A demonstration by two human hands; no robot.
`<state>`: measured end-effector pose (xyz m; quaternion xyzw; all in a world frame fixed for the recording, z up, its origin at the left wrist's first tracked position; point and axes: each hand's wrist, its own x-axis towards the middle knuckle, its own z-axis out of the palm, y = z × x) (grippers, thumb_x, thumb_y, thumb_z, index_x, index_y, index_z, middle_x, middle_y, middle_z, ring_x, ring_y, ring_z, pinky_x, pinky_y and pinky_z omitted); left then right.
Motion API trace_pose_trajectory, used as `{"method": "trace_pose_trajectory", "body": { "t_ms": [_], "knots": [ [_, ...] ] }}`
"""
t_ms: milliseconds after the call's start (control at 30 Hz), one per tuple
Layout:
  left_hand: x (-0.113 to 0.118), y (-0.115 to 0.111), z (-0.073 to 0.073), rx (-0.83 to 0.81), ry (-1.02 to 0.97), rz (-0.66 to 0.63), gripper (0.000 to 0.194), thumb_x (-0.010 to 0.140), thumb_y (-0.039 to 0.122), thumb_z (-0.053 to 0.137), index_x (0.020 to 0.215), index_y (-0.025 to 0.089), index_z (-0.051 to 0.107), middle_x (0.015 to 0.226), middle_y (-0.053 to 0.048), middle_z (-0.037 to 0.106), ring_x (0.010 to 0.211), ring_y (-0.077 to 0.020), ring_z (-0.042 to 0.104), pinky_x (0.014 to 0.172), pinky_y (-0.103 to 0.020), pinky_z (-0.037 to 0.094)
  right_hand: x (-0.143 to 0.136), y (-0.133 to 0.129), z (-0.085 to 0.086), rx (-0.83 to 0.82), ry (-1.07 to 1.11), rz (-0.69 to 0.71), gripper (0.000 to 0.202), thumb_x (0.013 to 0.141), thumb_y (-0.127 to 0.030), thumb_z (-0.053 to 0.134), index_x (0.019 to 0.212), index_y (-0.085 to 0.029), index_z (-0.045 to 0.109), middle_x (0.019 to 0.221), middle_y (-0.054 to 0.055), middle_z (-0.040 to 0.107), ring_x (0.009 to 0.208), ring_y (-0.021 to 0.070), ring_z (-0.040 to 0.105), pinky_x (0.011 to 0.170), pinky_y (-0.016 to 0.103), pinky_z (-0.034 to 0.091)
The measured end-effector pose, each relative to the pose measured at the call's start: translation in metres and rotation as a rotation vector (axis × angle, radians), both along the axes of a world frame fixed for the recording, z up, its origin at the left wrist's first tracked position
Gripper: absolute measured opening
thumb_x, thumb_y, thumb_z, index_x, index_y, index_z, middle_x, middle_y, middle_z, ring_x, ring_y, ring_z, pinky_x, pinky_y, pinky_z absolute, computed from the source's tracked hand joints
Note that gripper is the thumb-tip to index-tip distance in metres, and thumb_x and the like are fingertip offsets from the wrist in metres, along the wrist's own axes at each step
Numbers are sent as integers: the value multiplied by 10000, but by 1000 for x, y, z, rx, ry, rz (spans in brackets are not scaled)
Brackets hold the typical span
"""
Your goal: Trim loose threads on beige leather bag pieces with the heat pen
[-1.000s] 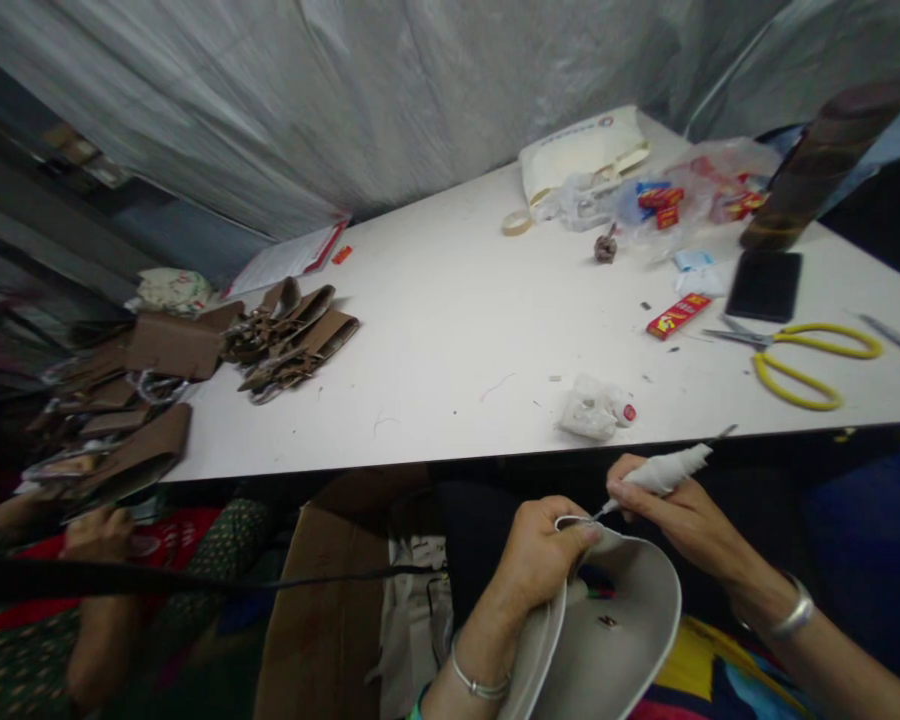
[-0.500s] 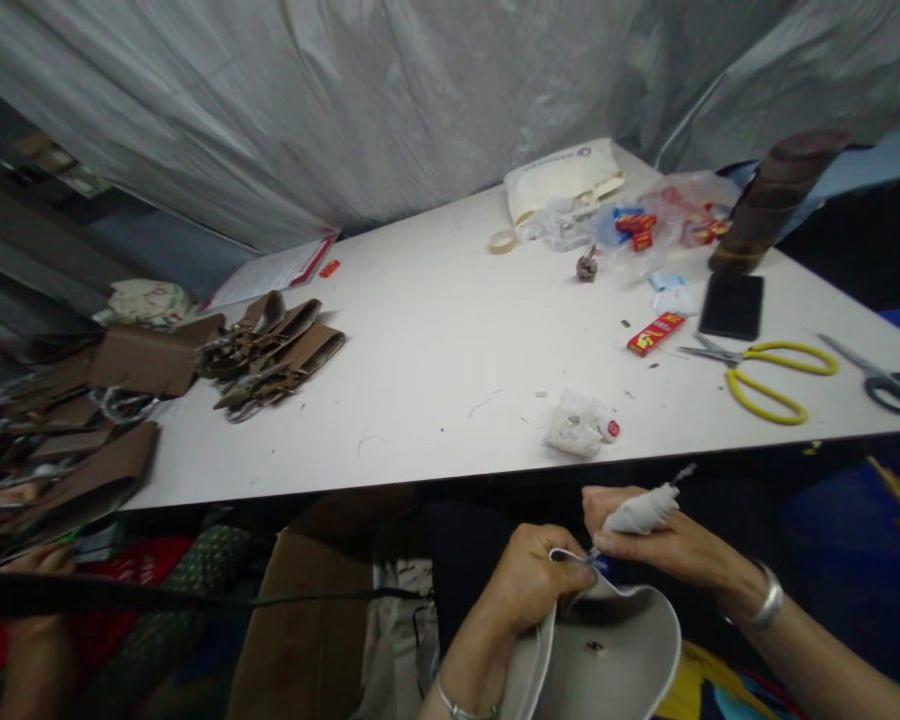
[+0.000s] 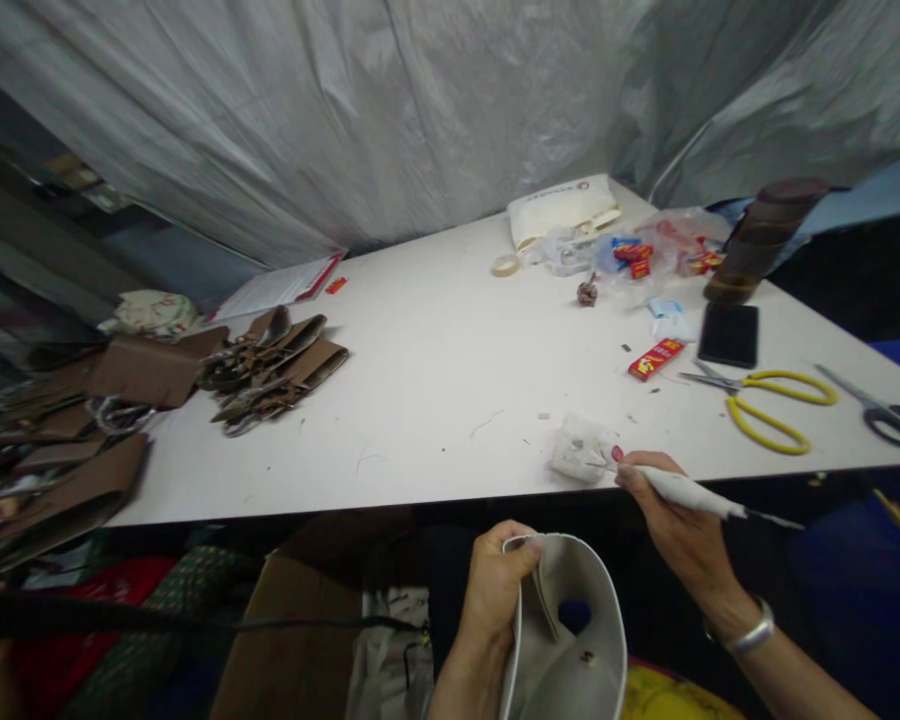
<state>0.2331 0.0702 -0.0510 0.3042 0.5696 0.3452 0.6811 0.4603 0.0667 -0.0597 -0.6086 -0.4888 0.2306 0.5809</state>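
While the left grip point(image 3: 491, 585) is closed on the rim of the pale piece point(image 3: 607, 645), the right grip point(image 3: 686, 535) is closed around the white-wrapped tool point(image 3: 686, 492). Pale piece: held in front of the desk point(image 3: 412, 400), below its near edge in the view, mouth open toward the camera. Left grip sits at the upper left of the mouth as seen, thumb over the rim; most of the piece hangs down and to the right of this hold. Inside it: a small metal fitting point(image 3: 587, 657) and a dark blue patch point(image 3: 574, 616).

Tool: wrapped body lies across the right grip, thin shafts projecting at both ends. Left-hand shaft reaches the clear packet point(image 3: 574, 452), close to the red round piece point(image 3: 617, 454); contact with the packet cannot be told. Right grip is well apart from the pale piece, up and to its right.

Desk, right side: yellow-handled scissors point(image 3: 766, 408), dark-handled scissors point(image 3: 889, 412), black phone point(image 3: 728, 335), red packet point(image 3: 656, 359), dark bottle point(image 3: 761, 245). Left side: brown pieces point(image 3: 277, 370) in a heap. Beneath the desk: cardboard box point(image 3: 285, 640), pale items point(image 3: 397, 650) just beside the left grip.
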Motion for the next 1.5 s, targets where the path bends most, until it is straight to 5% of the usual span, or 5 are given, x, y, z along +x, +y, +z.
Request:
{"method": "trace_pose_trajectory", "body": {
  "t_ms": [367,600,833,1000,1500],
  "knots": [
    [-10,4,-3,-52,-84,17,560,431,479,1008,733,125,696,608,-10,639,554,-126,542,566,-247,405,-3,7,2,244,-432,83,127,1081,-335,616,1060,-226,678,983,62,740,882,243,709,841,378,555],
    [-13,4,1,-71,-96,-36,589,423,480,1009,759,110,696,650,-23,658,584,-134,560,591,-259,425,-6,10,10,171,-616,128,191,1082,-377,609,1081,-202,687,985,105,745,887,288,689,851,423,521],
    [-15,1,-3,-58,-93,-122,549,480,470,997,773,112,702,665,-23,656,597,-127,555,595,-245,411,-4,0,12,87,-206,122,214,1050,-443,646,1031,-237,702,967,81,736,901,279,688,871,416,522],
    [-13,1,-4,-94,-119,-166,574,475,481,1000,801,93,731,663,-32,660,580,-131,548,583,-253,412,-15,-15,12,-189,244,418,311,1019,-526,674,922,-230,694,770,25,667,713,216,648,676,325,528],
    [-11,-1,2,-94,-125,-175,581,484,479,1005,836,102,737,715,-32,673,628,-136,563,644,-264,432,-28,-16,27,-236,186,550,407,992,-584,659,881,-195,702,747,30,649,680,188,600,617,291,501]
  ]
}}
